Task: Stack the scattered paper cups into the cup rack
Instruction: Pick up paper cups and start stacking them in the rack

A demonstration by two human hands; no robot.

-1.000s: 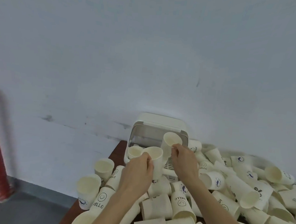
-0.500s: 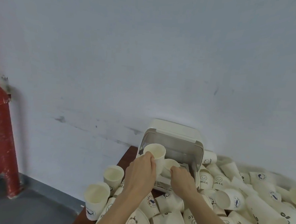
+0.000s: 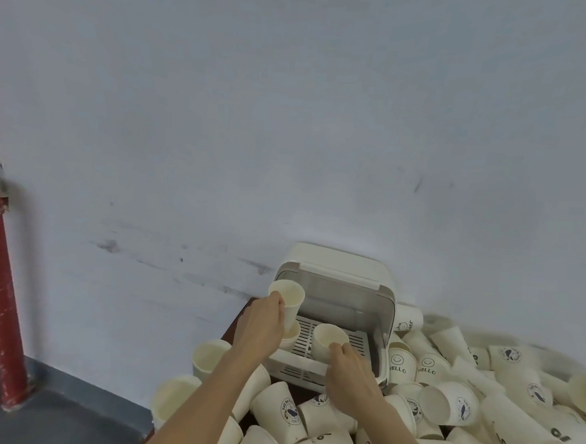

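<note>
Left hand grips one cup, right hand pinches another over the rack; best lower each upright, square onto the slats.

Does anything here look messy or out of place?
Yes. Dozens of paper cups lie tipped in a heap beside the cup rack, some near the table's left edge. Nothing looks spilled or torn.

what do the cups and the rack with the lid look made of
Cup in the left hand: matte cream paper, judging by its thin wall and rolled rim; the scattered cups carry printed logos. Cup rack: looks like smooth moulded plastic, with a slotted floor and a greyish, possibly translucent lid.
</note>
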